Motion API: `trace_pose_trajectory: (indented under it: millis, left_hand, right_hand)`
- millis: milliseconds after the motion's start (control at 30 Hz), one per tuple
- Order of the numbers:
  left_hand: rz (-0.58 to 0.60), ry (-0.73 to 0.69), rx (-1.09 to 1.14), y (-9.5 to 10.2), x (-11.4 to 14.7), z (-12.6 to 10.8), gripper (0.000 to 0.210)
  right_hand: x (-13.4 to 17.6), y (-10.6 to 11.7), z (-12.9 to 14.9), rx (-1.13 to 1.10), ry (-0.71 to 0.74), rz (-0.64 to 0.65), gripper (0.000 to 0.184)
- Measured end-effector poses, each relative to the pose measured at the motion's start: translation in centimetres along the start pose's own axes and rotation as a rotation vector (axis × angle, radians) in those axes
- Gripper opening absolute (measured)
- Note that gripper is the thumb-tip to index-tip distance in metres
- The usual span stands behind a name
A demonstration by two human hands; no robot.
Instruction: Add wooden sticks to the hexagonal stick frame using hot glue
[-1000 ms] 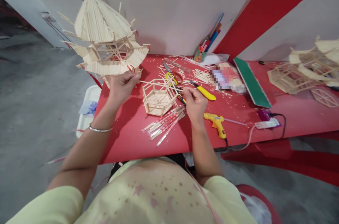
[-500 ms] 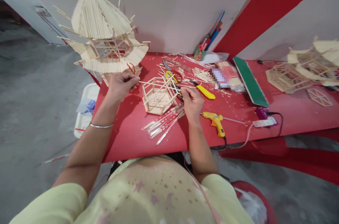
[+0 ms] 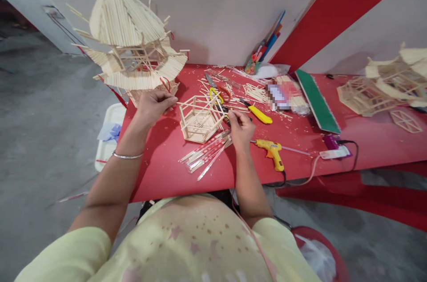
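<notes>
A small six-sided frame of bamboo sticks (image 3: pixel 197 127) sits on the red table between my hands. My left hand (image 3: pixel 152 106) is closed in a pinch at the frame's left, with a thin stick end at its fingertips. On the other side my right hand (image 3: pixel 241 125) pinches a thin wooden stick near the frame's upper right edge. I cannot tell whether both hands hold the same stick. Wrapped chopsticks (image 3: pixel 207 154) lie in front of the frame. Behind it are scissors (image 3: pixel 213 88) with red and yellow handles, among loose sticks.
A tall stick pagoda (image 3: pixel 128 42) stands at the back left. Right of my hand lie a yellow craft knife (image 3: pixel 260 114) and a yellow glue gun (image 3: pixel 271 151) with its cord. Farther right are a green board (image 3: pixel 318 102) and another stick model (image 3: pixel 360 95).
Both hands keep nearly the same pinched poses beside the frame. The right hand has shifted very slightly; the camera view has moved a little.
</notes>
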State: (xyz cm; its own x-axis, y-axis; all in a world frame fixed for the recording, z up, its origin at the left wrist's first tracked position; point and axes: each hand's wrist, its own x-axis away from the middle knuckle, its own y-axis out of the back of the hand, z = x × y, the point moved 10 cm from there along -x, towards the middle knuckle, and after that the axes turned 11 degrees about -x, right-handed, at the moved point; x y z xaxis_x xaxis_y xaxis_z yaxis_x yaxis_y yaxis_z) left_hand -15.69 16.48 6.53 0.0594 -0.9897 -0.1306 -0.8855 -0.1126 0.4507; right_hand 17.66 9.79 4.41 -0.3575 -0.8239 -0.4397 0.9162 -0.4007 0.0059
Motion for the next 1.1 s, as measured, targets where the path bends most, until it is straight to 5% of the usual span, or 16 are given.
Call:
trace_pose_trajectory:
  millis: [1100]
  left_hand:
    - [0.038, 0.004, -0.004, -0.08, -0.31, 0.87, 0.016]
  right_hand:
    - [0.25, -0.39, -0.58, -0.037, 0.045, 0.041, 0.023]
